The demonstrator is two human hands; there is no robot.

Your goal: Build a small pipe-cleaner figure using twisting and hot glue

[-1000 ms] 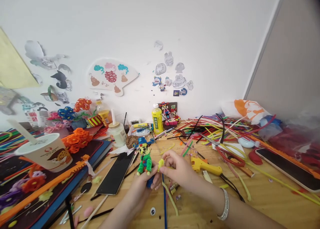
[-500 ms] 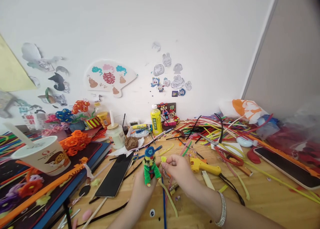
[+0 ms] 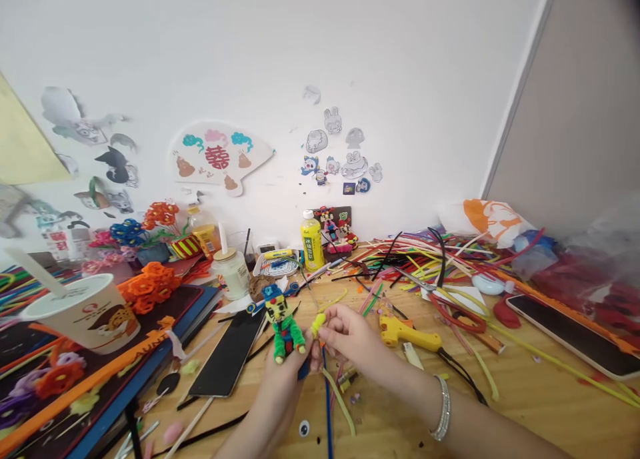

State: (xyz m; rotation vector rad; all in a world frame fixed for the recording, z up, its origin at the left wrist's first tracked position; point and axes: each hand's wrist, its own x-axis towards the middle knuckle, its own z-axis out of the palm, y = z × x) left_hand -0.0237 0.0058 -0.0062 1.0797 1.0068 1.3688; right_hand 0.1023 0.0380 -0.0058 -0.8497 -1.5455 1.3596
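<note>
A small pipe-cleaner doll (image 3: 284, 327) with a blue hat, yellow face and green clothes is held in my left hand (image 3: 291, 377), tilted slightly to the left. Between the thumb and fingers of my right hand (image 3: 345, 332) is a small yellow fuzzy piece (image 3: 319, 322), close to the doll's right side. The two hands nearly meet there, and the left fingertips are partly hidden. A yellow glue gun (image 3: 410, 333) lies on the table just right of my right hand.
A black phone (image 3: 227, 355) lies left of the doll. Scissors with red handles (image 3: 457, 313) and a heap of coloured pipe cleaners (image 3: 415, 255) are at the right. A white paper cup (image 3: 87, 312) stands far left; a yellow bottle (image 3: 313, 242) stands at the back.
The doll has moved left and turned so its face shows more. My right hand has shifted slightly left with the yellow piece, closer to my left hand.
</note>
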